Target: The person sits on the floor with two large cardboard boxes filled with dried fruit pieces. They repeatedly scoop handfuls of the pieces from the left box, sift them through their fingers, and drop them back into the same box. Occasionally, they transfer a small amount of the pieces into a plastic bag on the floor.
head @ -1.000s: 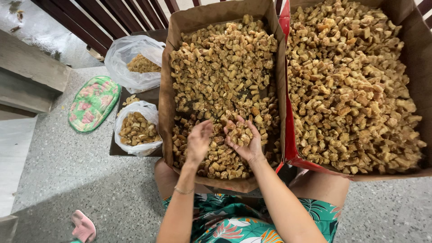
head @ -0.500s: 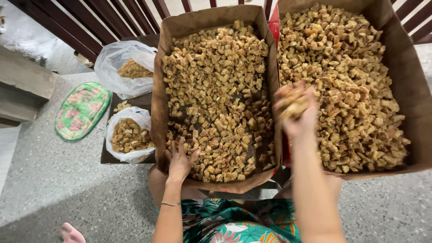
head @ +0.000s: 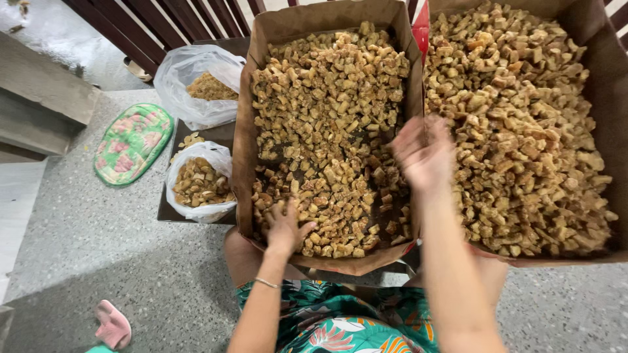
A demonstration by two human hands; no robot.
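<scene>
Left box (head: pixel 327 131): partly emptied, bare patches shown among brown chunks (head: pixel 314 104). Right box (head: pixel 523 131): heaped full. Left hand (head: pixel 286 229): laid open on chunks at near edge. Right hand (head: pixel 425 153): blurred between boxes; grip cannot be told.

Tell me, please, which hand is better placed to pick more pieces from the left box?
Left. The left hand rests palm down on the pieces at the near end of the left box. The right hand is raised and blurred above the edge between that box and the right box, touching nothing.
</scene>
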